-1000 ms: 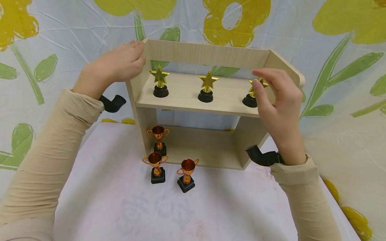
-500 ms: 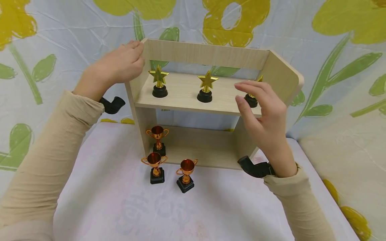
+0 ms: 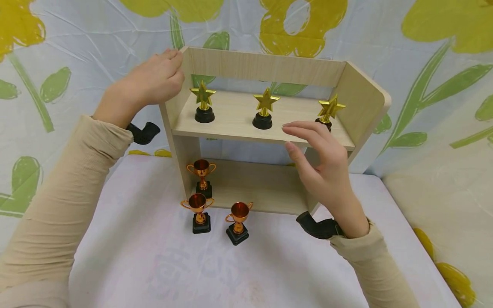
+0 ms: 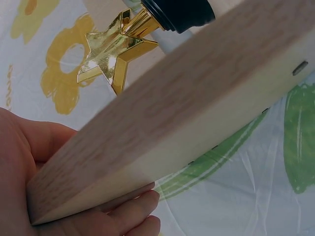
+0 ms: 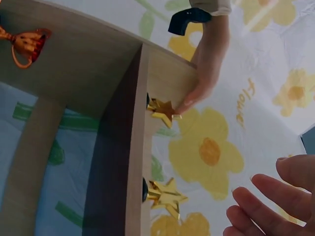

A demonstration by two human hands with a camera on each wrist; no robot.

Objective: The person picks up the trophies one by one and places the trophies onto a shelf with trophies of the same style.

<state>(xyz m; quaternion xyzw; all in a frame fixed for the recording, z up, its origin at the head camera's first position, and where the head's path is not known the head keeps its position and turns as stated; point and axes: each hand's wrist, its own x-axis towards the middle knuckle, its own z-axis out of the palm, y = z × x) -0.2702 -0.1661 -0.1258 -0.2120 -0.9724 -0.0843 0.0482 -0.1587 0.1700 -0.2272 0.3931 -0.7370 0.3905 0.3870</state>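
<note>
My left hand grips the top of the left side panel of a wooden shelf. In the left wrist view the panel lies between thumb and fingers. My right hand, fingers loosely bent and holding nothing, hovers before the shelf's right part. On the upper board stand a left star trophy, a middle star trophy and a right star trophy, its base partly hidden by the right hand. One copper cup trophy stands inside the lower compartment at the left.
Two more copper cups, a left cup and a right cup, stand on the white tablecloth before the shelf. A flowered cloth hangs behind. Black wrist mounts stick out beneath both hands.
My right hand has moved left and down, away from the right star trophy, which shows more fully now. The left hand stays on the side panel; the trophies have not moved.
</note>
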